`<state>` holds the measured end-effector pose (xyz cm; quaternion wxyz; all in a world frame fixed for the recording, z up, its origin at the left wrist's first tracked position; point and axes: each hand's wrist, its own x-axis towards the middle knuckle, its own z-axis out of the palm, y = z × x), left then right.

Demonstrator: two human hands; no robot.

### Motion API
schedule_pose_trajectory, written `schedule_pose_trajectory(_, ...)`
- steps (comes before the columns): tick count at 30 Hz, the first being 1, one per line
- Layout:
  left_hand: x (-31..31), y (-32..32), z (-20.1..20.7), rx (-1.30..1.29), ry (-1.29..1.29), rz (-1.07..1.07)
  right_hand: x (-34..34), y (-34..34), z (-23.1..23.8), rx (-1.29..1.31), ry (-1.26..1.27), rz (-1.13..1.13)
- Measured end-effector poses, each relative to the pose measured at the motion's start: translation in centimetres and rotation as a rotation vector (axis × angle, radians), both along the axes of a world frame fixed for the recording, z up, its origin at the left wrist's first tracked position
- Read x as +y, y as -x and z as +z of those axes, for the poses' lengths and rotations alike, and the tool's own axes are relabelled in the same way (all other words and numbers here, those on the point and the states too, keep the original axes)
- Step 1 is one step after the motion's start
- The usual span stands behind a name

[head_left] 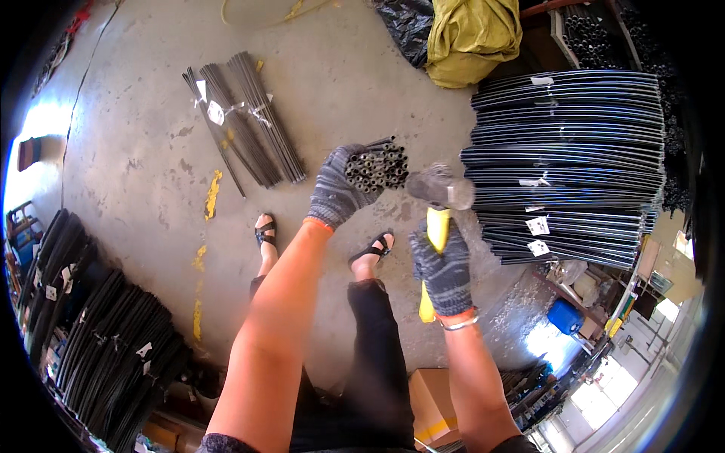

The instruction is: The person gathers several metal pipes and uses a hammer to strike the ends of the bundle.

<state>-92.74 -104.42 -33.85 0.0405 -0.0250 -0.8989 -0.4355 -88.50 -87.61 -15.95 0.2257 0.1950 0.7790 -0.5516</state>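
Both my hands wear grey knitted work gloves with orange cuffs. My left hand [337, 186] is wrapped round a bundle of thin metal tubes [377, 167], whose round open ends face up toward me. The lower length of that bundle is hidden. In my right hand [443, 268] is a hammer [442, 189] with a yellow handle and a thick dark head. The hammer head is slightly blurred and hangs just right of the tube ends, apart from them by a small gap.
Loose bundles of thin rods [253, 121] with white tags lie on the concrete floor at upper left. A large stack of black tubes [566, 166] stands on the right. More black bundles [113, 355] fill the lower left. A yellow sack [472, 38] and a cardboard box [434, 404] sit nearby.
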Motion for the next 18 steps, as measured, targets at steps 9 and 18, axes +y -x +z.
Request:
schedule_pose_trajectory(9, -0.6, 0.7, 3.8, 0.041, -0.215, -0.08, 0.2, 0.4, 1.2, 0.572, -0.305, 0.074)
schedule_pose_trajectory(18, -2.7, 0.4, 8.5, -0.151, -0.565, 0.083, -3.0, 3.0, 6.0, 0.504, -0.026, -0.048)
